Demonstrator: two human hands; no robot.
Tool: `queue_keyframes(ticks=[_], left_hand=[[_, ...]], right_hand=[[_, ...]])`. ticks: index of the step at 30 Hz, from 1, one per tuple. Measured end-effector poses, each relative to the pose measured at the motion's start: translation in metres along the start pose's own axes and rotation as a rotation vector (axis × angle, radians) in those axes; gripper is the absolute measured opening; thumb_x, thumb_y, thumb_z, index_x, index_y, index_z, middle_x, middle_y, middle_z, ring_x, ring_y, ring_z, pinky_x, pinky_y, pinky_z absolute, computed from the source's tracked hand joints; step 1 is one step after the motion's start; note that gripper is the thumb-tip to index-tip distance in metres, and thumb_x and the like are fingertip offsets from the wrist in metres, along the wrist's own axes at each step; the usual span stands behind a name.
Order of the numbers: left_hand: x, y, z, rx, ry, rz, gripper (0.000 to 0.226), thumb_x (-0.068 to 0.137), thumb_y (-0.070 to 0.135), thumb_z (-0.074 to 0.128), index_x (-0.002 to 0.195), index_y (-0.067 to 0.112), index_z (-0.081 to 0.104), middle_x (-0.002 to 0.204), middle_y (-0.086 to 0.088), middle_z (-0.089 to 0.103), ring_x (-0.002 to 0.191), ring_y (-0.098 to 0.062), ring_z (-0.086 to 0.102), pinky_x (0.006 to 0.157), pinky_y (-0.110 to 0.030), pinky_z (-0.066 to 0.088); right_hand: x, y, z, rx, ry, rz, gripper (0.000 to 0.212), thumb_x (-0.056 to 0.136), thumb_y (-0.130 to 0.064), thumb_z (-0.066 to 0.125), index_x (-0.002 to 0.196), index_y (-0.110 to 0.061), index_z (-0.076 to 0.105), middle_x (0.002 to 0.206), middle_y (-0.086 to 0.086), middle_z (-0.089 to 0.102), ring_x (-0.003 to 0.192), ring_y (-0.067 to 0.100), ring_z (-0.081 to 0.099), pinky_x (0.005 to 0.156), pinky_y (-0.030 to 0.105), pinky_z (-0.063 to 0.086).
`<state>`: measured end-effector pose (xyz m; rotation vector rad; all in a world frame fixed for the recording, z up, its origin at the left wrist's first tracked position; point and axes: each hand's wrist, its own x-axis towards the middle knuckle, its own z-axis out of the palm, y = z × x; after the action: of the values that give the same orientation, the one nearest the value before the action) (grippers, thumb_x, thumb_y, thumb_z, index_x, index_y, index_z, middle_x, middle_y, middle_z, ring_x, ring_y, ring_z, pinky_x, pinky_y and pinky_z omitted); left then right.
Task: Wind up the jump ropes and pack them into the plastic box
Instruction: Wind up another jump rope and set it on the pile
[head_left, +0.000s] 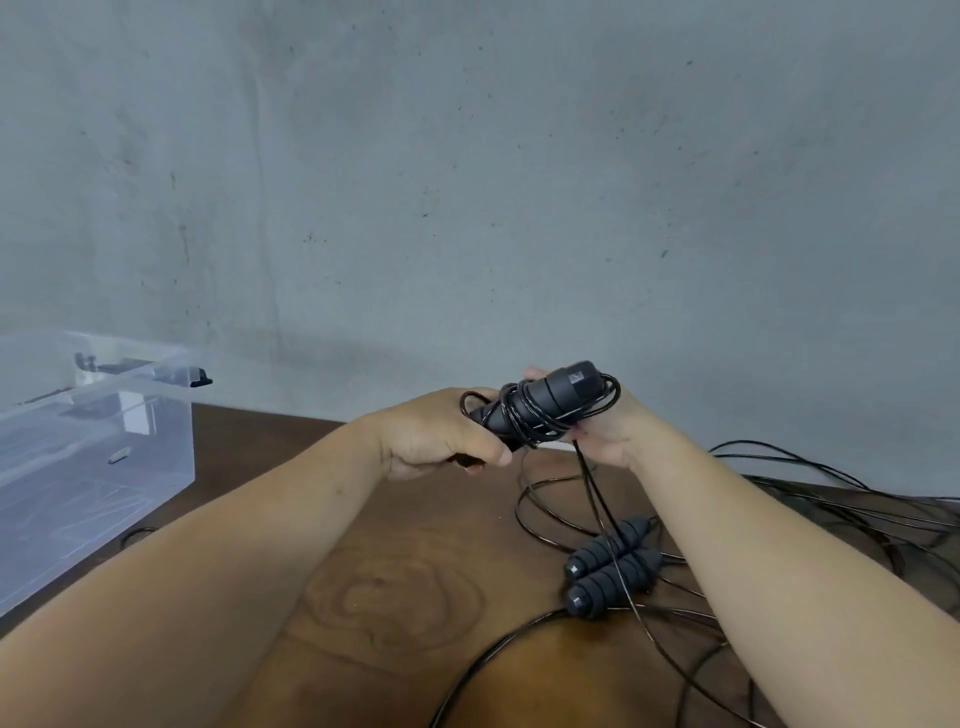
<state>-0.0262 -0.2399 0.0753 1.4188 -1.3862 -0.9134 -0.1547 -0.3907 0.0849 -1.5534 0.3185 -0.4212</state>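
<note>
Handles (540, 410) slant up-right, L hand (441, 441) grip low end.

The plastic box (98, 441) runs off the left edge, and what lies inside it is too blurred through the clear wall to name. The left hand (441, 441) hides the lower ends of the held handles (540, 405). The loose cords (831, 499) on the table (395, 587) leave the frame at right and bottom

Black jump ropes (543, 410), clear plastic box (93, 447), brown wood-grain table (395, 587), grey wall (467, 182)
</note>
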Motion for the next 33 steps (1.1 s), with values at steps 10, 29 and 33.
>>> queue_keyframes(ticks=[10, 29, 33], left_hand=[[0.018, -0.009, 0.008, 0.390, 0.650, -0.136, 0.049, 0.075, 0.009, 0.067, 0.118, 0.027, 0.052, 0.088, 0.005, 0.061, 0.070, -0.013, 0.055, 0.059, -0.019, 0.040], [-0.010, 0.004, 0.032, 0.585, -0.221, -0.137, 0.044, 0.073, -0.006, 0.070, 0.096, 0.031, 0.061, 0.078, 0.013, 0.061, 0.071, -0.006, 0.055, 0.067, -0.023, 0.044], [-0.013, -0.005, 0.024, -0.022, -0.127, -0.023, 0.054, 0.062, 0.001, 0.072, 0.115, 0.005, 0.061, 0.100, -0.004, 0.070, 0.095, -0.015, 0.064, 0.084, -0.025, 0.051]], right_hand=[[-0.013, 0.032, 0.009, -0.559, 0.097, 0.144, 0.025, 0.100, -0.021, 0.046, 0.100, -0.012, 0.069, 0.064, -0.002, 0.054, 0.047, 0.011, 0.039, 0.044, 0.022, 0.031], [-0.026, -0.045, -0.019, -1.004, -0.320, 0.021, 0.030, 0.066, -0.040, 0.085, 0.076, -0.014, 0.075, 0.064, -0.003, 0.061, 0.055, 0.006, 0.048, 0.055, 0.018, 0.037], [-0.014, -0.023, -0.031, -0.521, -0.241, -0.025, 0.020, 0.092, -0.013, 0.061, 0.073, -0.013, 0.067, 0.061, -0.001, 0.059, 0.055, 0.012, 0.051, 0.055, 0.022, 0.041]])
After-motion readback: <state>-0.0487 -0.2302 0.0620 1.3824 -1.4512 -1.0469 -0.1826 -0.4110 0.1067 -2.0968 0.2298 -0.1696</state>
